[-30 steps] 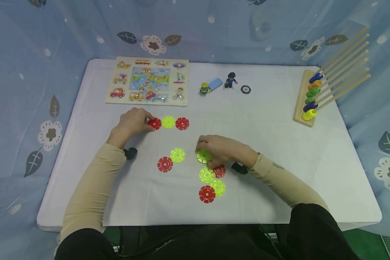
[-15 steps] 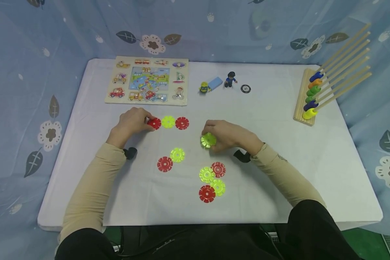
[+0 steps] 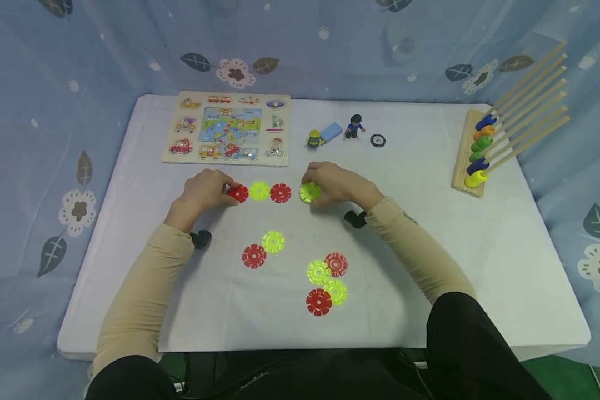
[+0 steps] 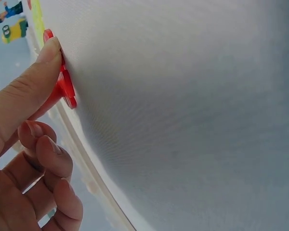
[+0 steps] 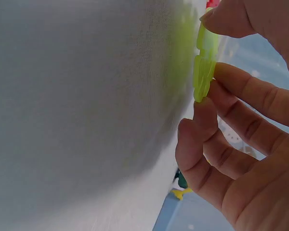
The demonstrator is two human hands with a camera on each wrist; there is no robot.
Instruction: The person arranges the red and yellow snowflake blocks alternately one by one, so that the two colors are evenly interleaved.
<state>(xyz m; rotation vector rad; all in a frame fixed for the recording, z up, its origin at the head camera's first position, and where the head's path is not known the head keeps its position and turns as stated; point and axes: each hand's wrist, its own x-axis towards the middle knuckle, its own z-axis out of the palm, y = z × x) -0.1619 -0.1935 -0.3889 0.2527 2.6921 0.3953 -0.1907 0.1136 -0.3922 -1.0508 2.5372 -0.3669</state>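
Note:
My left hand [image 3: 205,193] pinches a red notched plastic disc [image 3: 238,193] between thumb and forefinger at the left end of a row. In the left wrist view this red disc [image 4: 66,86] lies against the white cloth. Beside it come a yellow-green disc [image 3: 259,191] and another red disc [image 3: 280,193]. At the row's right, slightly apart, my right hand [image 3: 336,184] holds a second yellow-green disc [image 3: 309,192] by its edges. The right wrist view has that held disc [image 5: 205,62] just over the cloth, thumb on one side and fingertips on the other.
Nearer the front lie a loose red disc [image 3: 254,256], a yellow-green one [image 3: 273,242] and a touching cluster [image 3: 319,302]. Behind stand a wooden puzzle board [image 3: 230,155], toy figures [image 3: 354,126], a blue block [image 3: 331,132], a black ring [image 3: 378,140] and a bead rack [image 3: 472,150].
My right hand has lifted the yellow-green disc from beside the front cluster and carried it away from the body to the row's right end. My left hand has stayed on its red disc.

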